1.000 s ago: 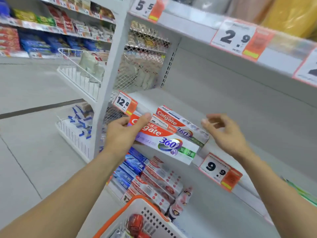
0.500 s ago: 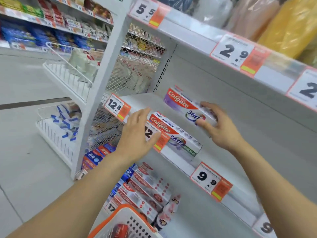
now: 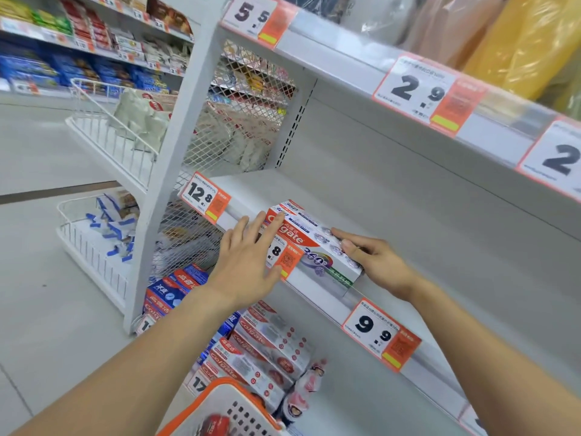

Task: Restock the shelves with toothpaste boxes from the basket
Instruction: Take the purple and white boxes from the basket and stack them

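Red-and-white toothpaste box (image 3: 309, 243) lying flat at front edge of middle shelf (image 3: 393, 234), possibly second box stacked under or behind it, cannot tell. Long axis running along shelf lip, from upper left toward lower right, parallel to price rail. Left hand (image 3: 248, 265) flat against left end and front face of box, fingers straight and spread, pressing, not curled round anything; partly covers price tag (image 3: 283, 256) on rail. Right hand (image 3: 374, 262) at right end of box, fingers curled over top edge, thumb side hidden, looks like pinching grip on box. Box between both hands, each touching one end; right hand nearer far end, left nearer rail. Judged step: squaring box up on shelf, nudge inward away from lip. Overhang risk at right end near rail. Orange basket (image 3: 201, 401) below at bottom, red item inside, more stock likely to fetch. Lower shelf holding rows of similar boxes (image 3: 267, 350). Task judged early: middle shelf mostly bare.
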Demonstrator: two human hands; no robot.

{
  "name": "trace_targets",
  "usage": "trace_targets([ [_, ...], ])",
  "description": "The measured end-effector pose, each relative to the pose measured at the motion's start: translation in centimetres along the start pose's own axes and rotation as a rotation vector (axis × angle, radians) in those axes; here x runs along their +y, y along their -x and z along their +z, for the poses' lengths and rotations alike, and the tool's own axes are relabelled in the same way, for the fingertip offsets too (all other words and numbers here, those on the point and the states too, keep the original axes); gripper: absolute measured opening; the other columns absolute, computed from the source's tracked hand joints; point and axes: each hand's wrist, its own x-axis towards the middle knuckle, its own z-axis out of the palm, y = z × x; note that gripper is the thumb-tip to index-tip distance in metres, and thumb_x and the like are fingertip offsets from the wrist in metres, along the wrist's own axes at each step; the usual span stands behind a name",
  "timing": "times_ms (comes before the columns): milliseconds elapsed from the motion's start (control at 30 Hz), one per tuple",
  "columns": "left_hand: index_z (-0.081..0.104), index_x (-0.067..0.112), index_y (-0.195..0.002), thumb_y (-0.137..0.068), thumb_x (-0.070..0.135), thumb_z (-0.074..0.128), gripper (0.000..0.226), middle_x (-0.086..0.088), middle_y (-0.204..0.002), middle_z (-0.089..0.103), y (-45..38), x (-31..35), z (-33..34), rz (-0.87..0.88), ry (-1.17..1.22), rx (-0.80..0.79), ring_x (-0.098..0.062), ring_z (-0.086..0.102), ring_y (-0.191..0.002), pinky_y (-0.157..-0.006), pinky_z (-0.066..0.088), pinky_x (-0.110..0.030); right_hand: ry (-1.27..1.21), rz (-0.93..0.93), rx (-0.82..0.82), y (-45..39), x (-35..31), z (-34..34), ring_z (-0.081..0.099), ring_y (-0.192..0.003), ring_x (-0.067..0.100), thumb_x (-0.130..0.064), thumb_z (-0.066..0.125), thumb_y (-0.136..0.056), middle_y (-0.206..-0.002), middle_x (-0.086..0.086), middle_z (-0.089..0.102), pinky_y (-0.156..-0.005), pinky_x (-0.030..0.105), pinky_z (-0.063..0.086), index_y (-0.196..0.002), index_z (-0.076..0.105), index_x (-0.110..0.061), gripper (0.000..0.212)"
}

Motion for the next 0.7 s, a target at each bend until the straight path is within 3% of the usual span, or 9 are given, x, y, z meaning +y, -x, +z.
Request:
trace_targets([
  [133,-0.009,0.040,-0.157,-0.097,0.042,0.055,0.088,0.001,-0.168,-0.004,0.1,-0.1,-0.4,0.002,-0.003,-0.010,-0.029,-0.007,-0.154,-0.121,0.004,-0.053,0.015,0.009,-0.035,0.1,-0.3,0.0,0.063,-0.095,-0.009,-0.030,0.053,-0.103,-0.131,-0.015,0.064,-0.079,0.008,0.049,-0.134,0.062,-0.029,0.033],
  [200,-0.005,0.037,-0.158,-0.095,0.038,0.057,0.089,-0.001,-0.168,0.000,0.4,-0.2,-0.4,-0.003,0.007,-0.004,-0.028,-0.004,-0.154,-0.121,0.005,-0.053,0.096,0.012,-0.008,0.3,-0.7,0.1,0.061,-0.104,0.001,-0.031,0.051,-0.104,-0.135,-0.011,0.060,-0.084,0.007,0.047,-0.138,0.058,-0.027,0.035],
  [267,0.006,0.029,-0.159,-0.092,0.032,0.060,0.086,-0.007,-0.165,0.014,0.9,0.0,-0.5,0.006,0.037,0.083,-0.029,0.008,-0.152,-0.119,0.014,-0.052,0.325,-0.103,0.199,1.0,-0.9,0.4,0.056,-0.118,0.017,-0.038,0.049,-0.103,-0.136,0.000,0.054,-0.100,0.020,0.045,-0.142,0.055,-0.027,0.040],
  [333,0.026,0.018,-0.154,-0.088,0.023,0.063,0.076,-0.009,-0.152,0.036,1.8,0.4,-0.6,0.027,0.020,0.240,-0.029,0.030,-0.140,-0.112,0.028,-0.049,0.363,-0.266,0.489,2.8,-1.3,1.4,0.056,-0.115,0.022,-0.040,0.051,-0.100,-0.127,0.005,0.054,-0.100,0.034,0.045,-0.137,0.060,-0.026,0.041],
  [400,0.045,0.009,-0.140,-0.085,0.016,0.064,0.059,-0.012,-0.133,0.050,3.0,0.9,-0.4,0.038,-0.006,0.324,-0.032,0.045,-0.122,-0.099,0.039,-0.046,0.227,-0.409,0.699,6.3,-1.9,3.5,0.058,-0.103,0.012,-0.026,0.058,-0.099,-0.113,0.000,0.057,-0.089,0.025,0.045,-0.124,0.068,-0.021,0.028],
  [433,0.050,0.007,-0.133,-0.084,0.015,0.063,0.051,-0.013,-0.126,0.053,3.7,1.1,-0.1,0.042,-0.024,0.301,-0.033,0.050,-0.115,-0.094,0.042,-0.047,0.179,-0.470,0.729,8.3,-2.2,4.9,0.057,-0.096,0.005,-0.018,0.060,-0.098,-0.106,0.000,0.058,-0.085,0.019,0.043,-0.116,0.071,-0.017,0.021],
  [533,0.056,0.008,-0.119,-0.085,0.024,0.056,0.037,-0.013,-0.115,0.055,6.6,0.8,1.4,0.075,-0.046,0.055,-0.035,0.056,-0.104,-0.087,0.049,-0.048,0.118,-0.499,0.555,13.4,-0.2,10.1,0.054,-0.081,-0.003,-0.004,0.064,-0.093,-0.094,0.000,0.061,-0.076,0.010,0.038,-0.104,0.073,-0.012,0.016],
  [700,0.055,0.012,-0.115,-0.089,0.034,0.055,0.034,-0.009,-0.115,0.061,12.7,-0.2,3.9,0.098,-0.132,-0.432,-0.029,0.060,-0.107,-0.089,0.049,-0.045,0.052,-0.178,0.049,18.8,7.0,18.3,0.057,-0.073,0.000,-0.006,0.063,-0.091,-0.085,-0.010,0.062,-0.070,0.010,0.042,-0.106,0.071,-0.012,0.019],
])
